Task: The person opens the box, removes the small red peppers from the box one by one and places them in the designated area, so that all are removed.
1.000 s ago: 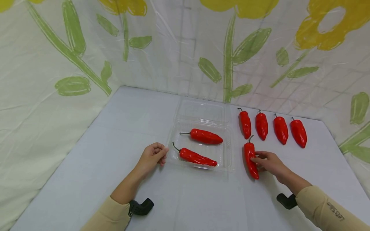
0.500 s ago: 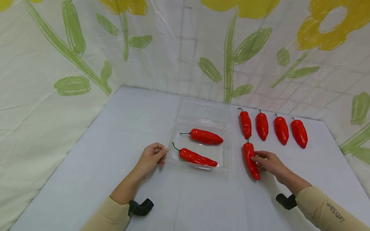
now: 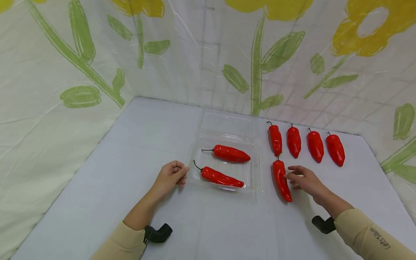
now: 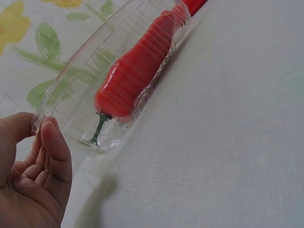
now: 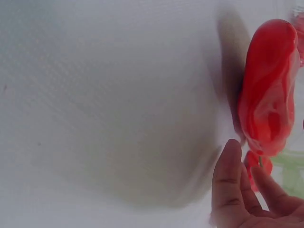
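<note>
A clear plastic tray (image 3: 257, 174) with its lid (image 3: 227, 124) laid open behind it holds two red peppers (image 3: 230, 154) (image 3: 221, 177). My left hand (image 3: 183, 173) pinches the tray's near left corner; the left wrist view shows the thumb (image 4: 53, 142) against the tray rim (image 4: 37, 122) and a pepper (image 4: 137, 71) inside. A loose red pepper (image 3: 281, 178) lies on the table right of the tray. My right hand (image 3: 289, 174) hovers beside it with fingers spread, holding nothing. The right wrist view shows this pepper (image 5: 268, 95) apart from the fingers (image 5: 228, 180).
Several more red peppers (image 3: 294, 141) lie in a row behind the right hand. The white table (image 3: 130, 151) is bounded at the back and left by flower-patterned sheets (image 3: 58, 72). Black wrist mounts (image 3: 159, 233) (image 3: 323, 224) sit at both sleeves.
The right hand held the loose pepper and nudged it slightly left; now its fingers have opened and come off it. The left hand and tray have not moved.
</note>
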### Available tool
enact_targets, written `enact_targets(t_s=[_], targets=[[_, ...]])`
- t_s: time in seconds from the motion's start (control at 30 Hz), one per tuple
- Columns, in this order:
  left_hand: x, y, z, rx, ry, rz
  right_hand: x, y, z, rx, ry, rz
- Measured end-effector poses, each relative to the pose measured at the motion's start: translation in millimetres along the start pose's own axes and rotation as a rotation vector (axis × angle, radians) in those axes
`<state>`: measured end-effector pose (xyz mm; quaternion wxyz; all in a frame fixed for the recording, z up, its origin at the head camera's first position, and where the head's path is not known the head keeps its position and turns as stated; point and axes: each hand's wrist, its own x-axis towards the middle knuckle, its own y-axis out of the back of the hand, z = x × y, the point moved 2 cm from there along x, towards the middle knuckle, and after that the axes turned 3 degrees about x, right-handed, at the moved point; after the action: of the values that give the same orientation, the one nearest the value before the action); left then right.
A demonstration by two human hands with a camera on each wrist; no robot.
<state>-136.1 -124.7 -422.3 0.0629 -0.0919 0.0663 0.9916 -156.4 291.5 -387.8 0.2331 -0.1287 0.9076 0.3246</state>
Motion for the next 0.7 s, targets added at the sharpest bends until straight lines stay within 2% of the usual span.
enact_targets(t_s=[0.17,0.3,0.7], targets=[[0.0,0.3,-0.3,-0.007,-0.002,0.000,-2.1,4.0,-4.7,-0.051,0.044,0.025],[0.7,0.5,-1.7,-0.008,-0.004,-0.003,-1.7,7.7,-7.8,-0.080,0.046,0.043],[-0.8,-0.4,0.4,-0.003,0.001,-0.001,-1.0,7.1,-24.7,-0.107,0.106,0.091]])
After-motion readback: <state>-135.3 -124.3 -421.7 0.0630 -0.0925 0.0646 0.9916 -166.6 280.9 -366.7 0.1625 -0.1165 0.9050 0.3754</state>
